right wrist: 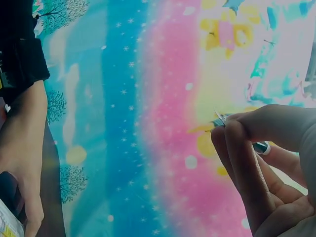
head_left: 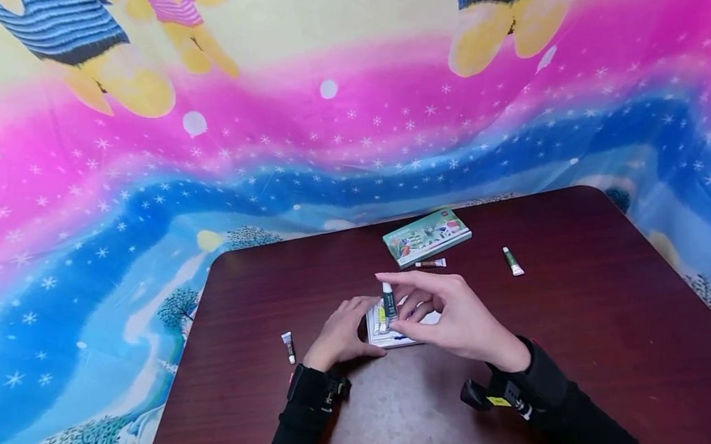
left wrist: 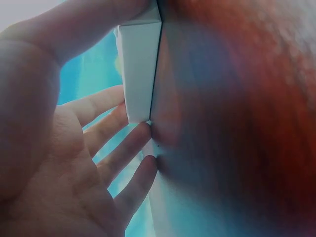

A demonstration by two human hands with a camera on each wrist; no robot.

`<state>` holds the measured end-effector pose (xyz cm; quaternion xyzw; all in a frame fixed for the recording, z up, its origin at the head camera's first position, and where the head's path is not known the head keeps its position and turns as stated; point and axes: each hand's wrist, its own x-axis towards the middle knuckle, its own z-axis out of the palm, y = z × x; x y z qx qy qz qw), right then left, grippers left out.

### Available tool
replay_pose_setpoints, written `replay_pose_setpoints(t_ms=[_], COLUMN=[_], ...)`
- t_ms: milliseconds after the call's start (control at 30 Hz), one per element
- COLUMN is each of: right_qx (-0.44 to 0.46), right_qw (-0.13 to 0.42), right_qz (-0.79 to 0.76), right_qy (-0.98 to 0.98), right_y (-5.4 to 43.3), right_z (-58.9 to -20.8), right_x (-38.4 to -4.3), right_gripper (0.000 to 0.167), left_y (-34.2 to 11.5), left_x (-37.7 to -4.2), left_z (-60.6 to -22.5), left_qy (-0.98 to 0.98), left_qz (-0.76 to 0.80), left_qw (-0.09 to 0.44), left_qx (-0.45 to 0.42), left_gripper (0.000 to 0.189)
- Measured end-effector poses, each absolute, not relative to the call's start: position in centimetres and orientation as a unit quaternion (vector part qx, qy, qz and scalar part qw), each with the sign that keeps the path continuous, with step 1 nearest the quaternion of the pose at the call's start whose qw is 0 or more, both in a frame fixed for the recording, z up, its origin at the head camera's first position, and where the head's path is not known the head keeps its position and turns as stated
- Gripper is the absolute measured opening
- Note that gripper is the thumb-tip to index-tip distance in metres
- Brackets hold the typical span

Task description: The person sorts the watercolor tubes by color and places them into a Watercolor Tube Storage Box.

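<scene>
My right hand (head_left: 464, 317) pinches a small dark paint tube (head_left: 388, 302) between thumb and fingers, its white cap upward, above a white tray (head_left: 395, 344). In the right wrist view the fingers hide most of that tube. Inside the tray lie a yellow-marked tube (head_left: 381, 316) and others partly covered by my right hand. My left hand (head_left: 338, 334) rests at the tray's left end, the thumb by the near edge. The left wrist view shows its fingers spread and nearly straight, with the white tray side (left wrist: 139, 71) between thumb and fingers.
A green printed box (head_left: 427, 236) lies at the table's back, with a brown tube (head_left: 431, 263) just in front. One green tube (head_left: 512, 261) is off to the right, and a dark-labelled tube (head_left: 288, 348) lies left of my left hand. Behind the table hangs a patterned cloth (head_left: 324, 135).
</scene>
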<state>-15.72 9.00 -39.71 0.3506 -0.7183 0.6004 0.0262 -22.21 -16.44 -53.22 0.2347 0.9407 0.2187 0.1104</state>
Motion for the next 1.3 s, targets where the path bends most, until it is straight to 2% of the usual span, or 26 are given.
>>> replay_pose_setpoints(t_ms=[267, 433, 633, 833, 1033, 1300], right_qx=[0.354, 0.304, 0.198, 0.158, 0.152, 0.144], right_qw=[0.052, 0.05, 0.005, -0.063, -0.076, -0.072], right_qz=[0.58, 0.556, 0.532, 0.492, 0.481, 0.477], right_qy=[-0.732, -0.772, -0.823, -0.853, -0.86, -0.864], right_y=[9.1, 10.6, 12.6, 12.8, 12.0, 11.8], right_z=[-39.8, -41.6, -47.1, -52.3, -54.2, -55.0], right_x=[-15.2, -16.7, -19.9, -21.5, -21.9, -22.1], right_gripper=[0.06, 0.058, 0.06, 0.059, 0.057, 0.058], left_y=[-16.3, -16.1, -16.2, -16.3, -16.3, -16.4], left_x=[-22.2, -22.2, -22.2, -22.1, -22.1, -22.2], left_z=[-53.3, -53.0, -53.0, -53.3, -53.3, -53.4], left_qy=[0.941, 0.943, 0.946, 0.945, 0.943, 0.944], left_qz=[0.219, 0.216, 0.204, 0.207, 0.213, 0.208], left_qw=[0.111, 0.11, 0.11, 0.113, 0.114, 0.115], left_qx=[0.234, 0.23, 0.227, 0.227, 0.228, 0.228], left_gripper=[0.1, 0.101, 0.102, 0.102, 0.101, 0.102])
